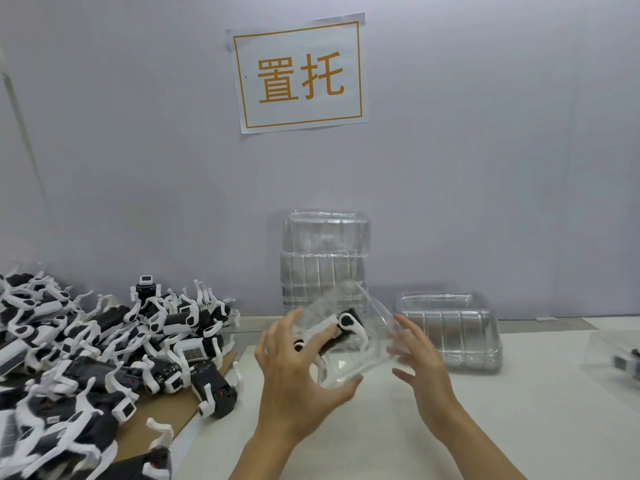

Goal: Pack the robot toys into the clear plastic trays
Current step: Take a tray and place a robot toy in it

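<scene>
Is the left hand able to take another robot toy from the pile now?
Probably not yet: the left hand grips the clear tray holding a toy. The pile of robot toys lies close, unobstructed, to its left.

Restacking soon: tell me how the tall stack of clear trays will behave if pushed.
The tall stack of clear trays probably tips easily: it stands narrow, and its top section sits slightly offset. Thin clear plastic suggests it is light, so a low push may slide it. The walls likely flex.
</scene>
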The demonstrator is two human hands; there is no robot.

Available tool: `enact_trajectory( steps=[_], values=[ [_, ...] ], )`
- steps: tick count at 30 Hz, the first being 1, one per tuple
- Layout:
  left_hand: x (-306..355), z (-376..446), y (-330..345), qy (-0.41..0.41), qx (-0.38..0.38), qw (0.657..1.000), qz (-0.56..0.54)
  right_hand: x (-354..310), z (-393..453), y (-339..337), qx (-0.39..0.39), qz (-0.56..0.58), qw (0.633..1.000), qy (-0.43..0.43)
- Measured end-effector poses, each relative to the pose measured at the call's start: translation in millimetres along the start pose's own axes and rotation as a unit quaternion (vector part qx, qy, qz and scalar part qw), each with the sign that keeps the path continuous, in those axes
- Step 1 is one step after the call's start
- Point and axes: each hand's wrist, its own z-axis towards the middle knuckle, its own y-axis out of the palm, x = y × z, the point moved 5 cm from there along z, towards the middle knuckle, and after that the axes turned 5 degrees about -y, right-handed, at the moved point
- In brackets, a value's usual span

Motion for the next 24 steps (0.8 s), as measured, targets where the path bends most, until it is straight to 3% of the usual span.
enact_trajectory(
  steps=[4,8,10,13,15,19,24],
  values=[
    [-13,5,-10,-0.139,0.05,0.962,-0.228,3,1,-2,0.007,0.013,1.0,0.01],
    [-25,7,-10,-0.271,0.024,0.864,-0.424,7,3,-3,0.001,0.01,1.0,0.013],
    [-29,5,-7,-0.325,-0.016,0.766,-0.554,9,4,-4,0.005,0.005,1.0,0.016],
    [-31,-4,1,-0.403,-0.051,0.572,-0.713,7,3,-4,0.008,0.003,1.0,0.016],
    [-30,-6,4,-0.405,-0.074,0.512,-0.754,5,2,-3,0.007,0.002,1.0,0.015],
    [-23,-2,5,-0.359,-0.165,0.44,-0.806,6,2,-3,0.007,-0.002,1.0,0.015],
    [-26,-4,6,-0.357,-0.158,0.445,-0.806,7,3,-3,0.011,-0.01,1.0,0.018]
  ],
)
